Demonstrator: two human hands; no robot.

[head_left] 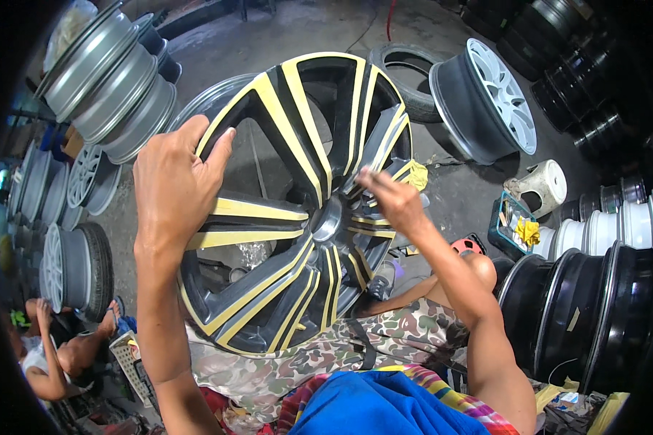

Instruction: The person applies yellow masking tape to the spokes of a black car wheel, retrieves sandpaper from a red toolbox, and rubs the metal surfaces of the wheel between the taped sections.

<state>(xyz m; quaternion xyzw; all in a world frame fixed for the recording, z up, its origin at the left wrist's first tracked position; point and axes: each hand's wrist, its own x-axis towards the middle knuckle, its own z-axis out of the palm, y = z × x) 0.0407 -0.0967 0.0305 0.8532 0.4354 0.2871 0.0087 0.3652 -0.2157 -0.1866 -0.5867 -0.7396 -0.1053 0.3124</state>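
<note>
A black alloy wheel rim (328,219) with pale yellow strips along its spoke edges and outer lip stands tilted in front of me, its lower part against a camouflage cloth on my lap. My left hand (178,163) grips the outer lip at the upper left, thumb on the face side. Over the right-hand spokes, my right hand (393,199) is closed in a pinch near the hub; what it holds, if anything, I cannot make out. A grey stretch without yellow shows on the spoke just above it. A crumpled yellow piece (418,176) hangs at the rim's right edge.
Behind stand a loose tyre (411,76) and a silver rim (486,101). Stacked rims (116,80) rise at left, black rims (566,312) at right. A white stool (546,183) and teal basket (511,223) are at right. Another person (65,355) sits lower left.
</note>
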